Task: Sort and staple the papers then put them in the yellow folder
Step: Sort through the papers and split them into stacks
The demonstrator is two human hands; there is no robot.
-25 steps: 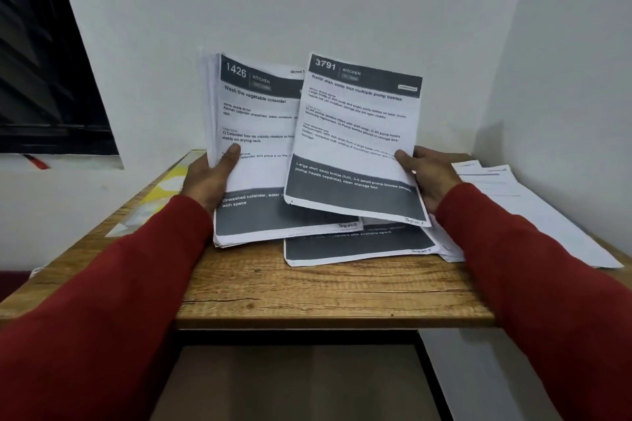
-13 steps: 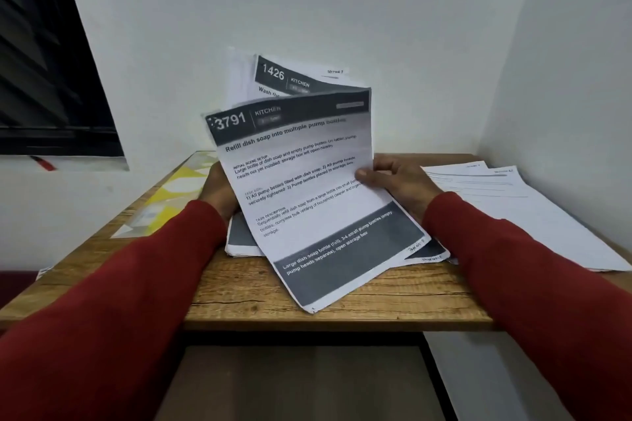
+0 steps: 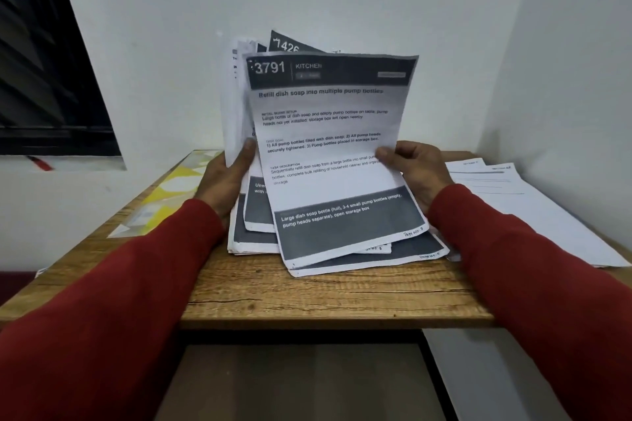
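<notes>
right hand pinches the right edge of the 3791 sheet, thumb on the front, fingers curled behind. left hand grips the upright stack of papers, thumb pressed on its front; a 1426 page peeks out behind. i see the sheet's lower edge resting over more papers lying on the desk. yellow folder lies flat at the desk's left edge. loose white sheets sit on the right side by the wall.
</notes>
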